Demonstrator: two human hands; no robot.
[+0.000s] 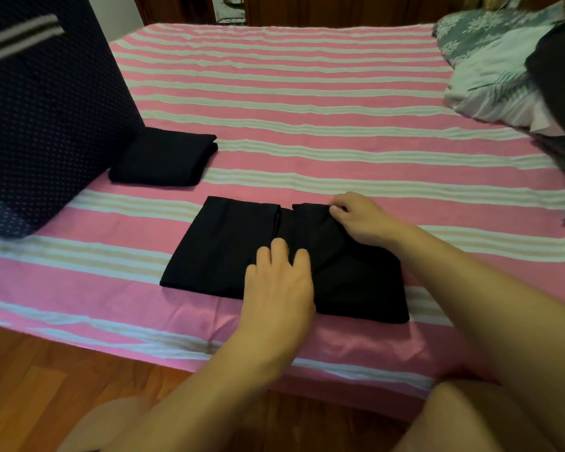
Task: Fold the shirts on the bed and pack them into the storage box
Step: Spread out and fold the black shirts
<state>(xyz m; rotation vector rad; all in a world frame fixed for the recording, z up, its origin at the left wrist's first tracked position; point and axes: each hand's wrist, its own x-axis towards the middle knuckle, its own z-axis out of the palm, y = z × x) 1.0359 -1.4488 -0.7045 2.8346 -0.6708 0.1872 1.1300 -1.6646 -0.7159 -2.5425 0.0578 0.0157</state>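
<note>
Warm brown wooden floorboards [40, 370] run along the near edge of what we see, and beyond them lies the bed under its pink sheet with pale green and cream stripes [307, 106], a broad flat surface that suits folding. Nearest on it is the half-folded black cotton shirt [222, 243], laid square to the edge so its sides can be brought over one another. Our left hand [279, 278] lies flat on its middle with fingers straight and a little spread, gripping nothing, and we judge it is pinning the cloth so the fold stays sharp. Our right hand [359, 216] is at the far right corner, thumb and fingers curled and pinching a flap of the same shirt, seemingly to carry it across to the left. Farther off on the left sits a neatly folded black shirt [163, 159], parked just beside the tall navy fabric storage box with small white dots [46, 125], ready, we think, to go in. At the far right lie a crumpled grey-green leaf-print quilt [490, 60] and some dark clothing [558, 76], perhaps more shirts.
</note>
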